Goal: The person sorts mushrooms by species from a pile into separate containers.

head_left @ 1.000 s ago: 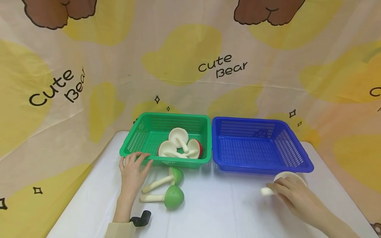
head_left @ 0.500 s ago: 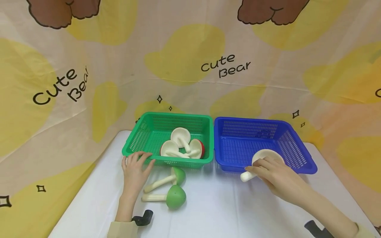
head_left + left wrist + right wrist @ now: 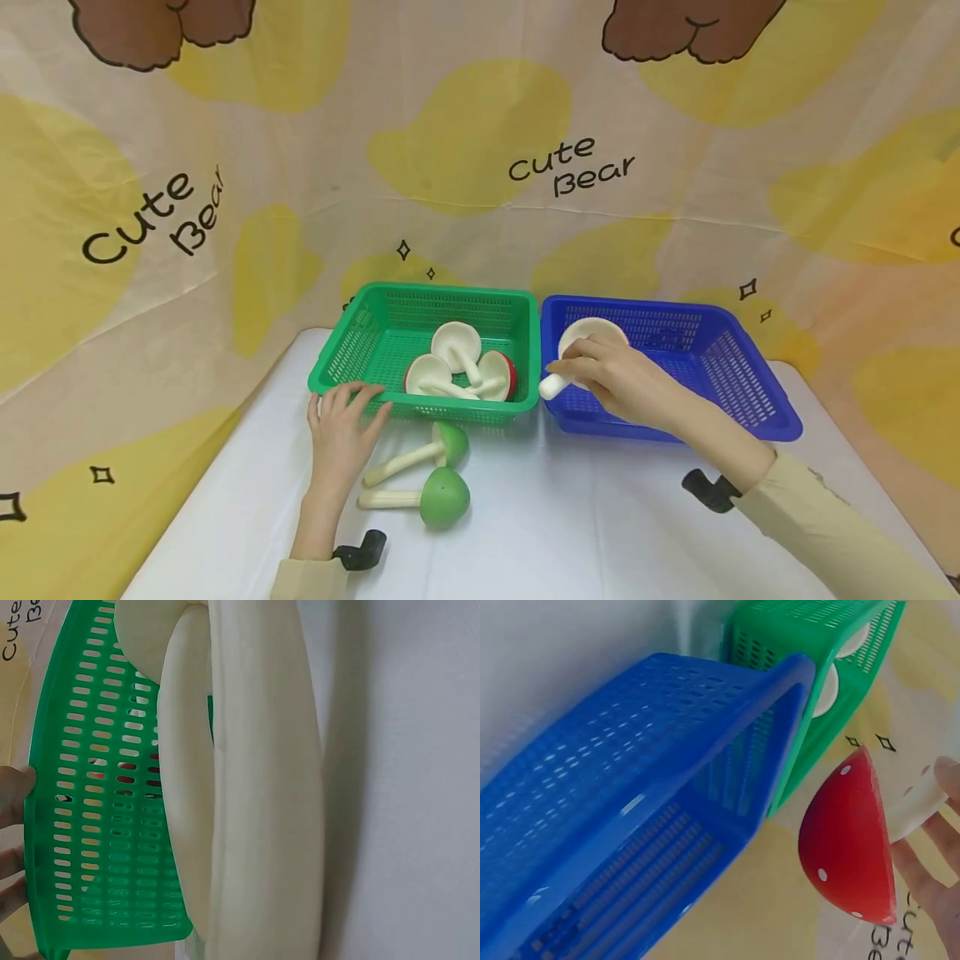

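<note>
My right hand (image 3: 611,375) pinches the white stem of a red-capped toy mushroom (image 3: 847,847) with white dots, holding it above the left part of the blue basket (image 3: 645,425). In the head view its cap's pale underside faces up and toward me. My left hand (image 3: 341,429) rests its fingers on the front left rim of the green basket (image 3: 420,403). Several mushrooms (image 3: 456,347) with white undersides and red caps lie in that basket. Two green-capped mushrooms (image 3: 444,497) lie on the cloth just right of my left hand; their pale stems (image 3: 262,787) loom large in the left wrist view.
The two baskets stand side by side against a printed curtain (image 3: 465,150) at the back. A white cloth (image 3: 525,517) covers the table. Dark wrist mounts (image 3: 362,550) stick out beside both wrists.
My right hand has carried the red-capped mushroom up and to the left, from the table in front of the blue basket to above it. My left hand stays at the green rim.
</note>
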A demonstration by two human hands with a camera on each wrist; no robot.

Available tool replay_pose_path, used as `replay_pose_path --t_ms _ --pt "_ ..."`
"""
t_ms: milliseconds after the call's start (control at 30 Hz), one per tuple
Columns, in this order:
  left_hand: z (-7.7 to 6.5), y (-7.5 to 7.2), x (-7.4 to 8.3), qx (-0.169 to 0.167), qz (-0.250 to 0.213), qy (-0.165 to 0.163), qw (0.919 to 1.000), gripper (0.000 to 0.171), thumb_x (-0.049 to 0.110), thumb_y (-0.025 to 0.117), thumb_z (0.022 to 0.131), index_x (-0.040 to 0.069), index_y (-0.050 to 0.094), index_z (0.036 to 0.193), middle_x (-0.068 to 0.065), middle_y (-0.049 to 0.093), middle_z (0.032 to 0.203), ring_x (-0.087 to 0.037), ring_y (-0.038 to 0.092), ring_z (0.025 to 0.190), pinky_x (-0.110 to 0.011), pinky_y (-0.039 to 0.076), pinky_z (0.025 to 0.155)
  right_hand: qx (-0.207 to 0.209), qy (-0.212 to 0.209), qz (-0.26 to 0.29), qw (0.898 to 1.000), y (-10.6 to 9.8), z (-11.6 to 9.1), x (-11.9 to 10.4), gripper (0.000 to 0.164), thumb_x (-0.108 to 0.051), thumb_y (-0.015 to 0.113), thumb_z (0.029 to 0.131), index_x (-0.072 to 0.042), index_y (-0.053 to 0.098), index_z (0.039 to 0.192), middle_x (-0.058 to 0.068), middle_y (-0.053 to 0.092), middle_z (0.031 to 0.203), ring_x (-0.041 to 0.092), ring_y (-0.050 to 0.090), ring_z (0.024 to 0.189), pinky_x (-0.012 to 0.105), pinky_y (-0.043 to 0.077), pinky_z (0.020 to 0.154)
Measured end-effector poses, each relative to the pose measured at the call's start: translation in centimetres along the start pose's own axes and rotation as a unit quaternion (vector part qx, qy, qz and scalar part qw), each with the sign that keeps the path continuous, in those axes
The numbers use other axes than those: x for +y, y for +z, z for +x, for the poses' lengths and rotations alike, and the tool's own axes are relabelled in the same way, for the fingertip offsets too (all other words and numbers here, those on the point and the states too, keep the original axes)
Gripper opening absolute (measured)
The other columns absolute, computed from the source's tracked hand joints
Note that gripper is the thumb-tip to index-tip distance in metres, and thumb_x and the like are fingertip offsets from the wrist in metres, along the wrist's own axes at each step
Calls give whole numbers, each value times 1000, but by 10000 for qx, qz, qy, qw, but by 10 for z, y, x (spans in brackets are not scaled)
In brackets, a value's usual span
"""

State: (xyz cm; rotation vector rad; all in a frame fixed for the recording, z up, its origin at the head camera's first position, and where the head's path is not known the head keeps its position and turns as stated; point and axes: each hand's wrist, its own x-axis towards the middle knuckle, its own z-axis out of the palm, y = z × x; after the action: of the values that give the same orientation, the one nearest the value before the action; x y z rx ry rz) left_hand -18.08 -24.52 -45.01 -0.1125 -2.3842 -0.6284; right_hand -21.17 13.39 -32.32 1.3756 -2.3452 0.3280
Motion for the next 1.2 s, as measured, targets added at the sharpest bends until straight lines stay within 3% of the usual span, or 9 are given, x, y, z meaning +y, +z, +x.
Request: replay_pose_path --t_ms 267,467,667,833,1067,1200 --pt "0 -1 2 -14 10 -14 10000 25 22 77 81 14 71 103 -13 63 109 -37 50 112 -69 17 109 -233 -363 -165 9989 25 60 8 37 8 68 81 -21 73 103 -3 67 93 18 56 90 32 52 80" --pt "0 0 4 -89 14 -22 10000 25 22 76 82 15 70 105 -13 63 110 -37 50 113 -69 17 110 -561 -494 -837 9937 42 95 0 49 14 62 77 -23 71 107 -2 65 99 20 58 87 38 50 74" --pt "-1 -2 3 -42 14 -27 10000 26 23 77 81 15 70 104 -13 63 110 -37 50 112 -69 17 110 -762 -686 -1257 9868 62 128 -10 40 3 66 82 -25 71 110 -3 65 102 19 60 90 34 50 80" --pt "-1 -2 0 -12 21 -9 10000 27 21 78 80 14 70 104 -13 63 110 -37 50 113 -70 16 109 -1141 -710 -1724 9758 83 156 -20 34 -8 69 86 -30 70 113 -6 64 106 15 59 97 33 49 92" --pt "-1 -2 -2 -122 55 -43 9999 27 22 77 81 13 70 105 -13 63 110 -37 50 113 -70 17 109 -1523 -776 -2243 9594 114 185 -31 34 -8 61 92 -31 68 115 -7 62 105 13 56 94 29 46 84" --pt "-1 0 -1 -162 48 -75 9998 26 24 76 83 14 70 105 -13 63 111 -37 49 114 -70 16 109 -1893 -819 -2596 9435 130 195 -34 31 -13 62 92 -34 67 115 -9 60 107 11 54 95 26 44 84"
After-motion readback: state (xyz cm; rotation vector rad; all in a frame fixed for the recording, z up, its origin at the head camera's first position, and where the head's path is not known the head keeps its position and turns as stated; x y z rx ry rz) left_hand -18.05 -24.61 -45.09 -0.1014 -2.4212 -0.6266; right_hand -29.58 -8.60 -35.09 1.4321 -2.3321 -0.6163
